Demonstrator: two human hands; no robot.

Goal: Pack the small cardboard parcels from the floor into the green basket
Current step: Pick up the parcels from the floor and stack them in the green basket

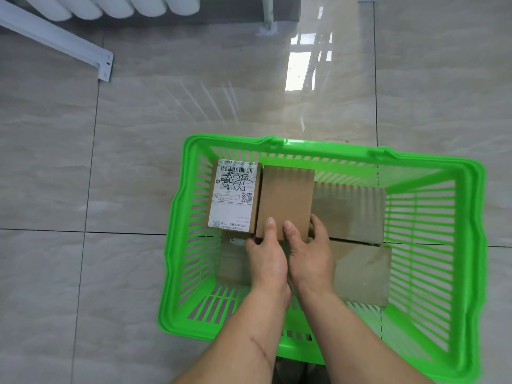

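1. Both hands grasp one plain brown cardboard parcel [285, 202] at its near edge: left hand [267, 254] thumb on top, right hand [311, 252] beside it.
2. The parcel sits inside the slotted green plastic basket [468, 217], just right of the white-labelled cardboard parcel [235, 196].
3. Judgement: press it flush against that neighbour, level on the flat boxes below.
4. The glossy beige tiled floor [138, 162] shows no loose parcels; a white radiator [110, 5] stands far left.

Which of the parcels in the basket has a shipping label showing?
The parcel with the white label in the basket's far left corner; the plain brown parcel held beside it and the others show bare cardboard.
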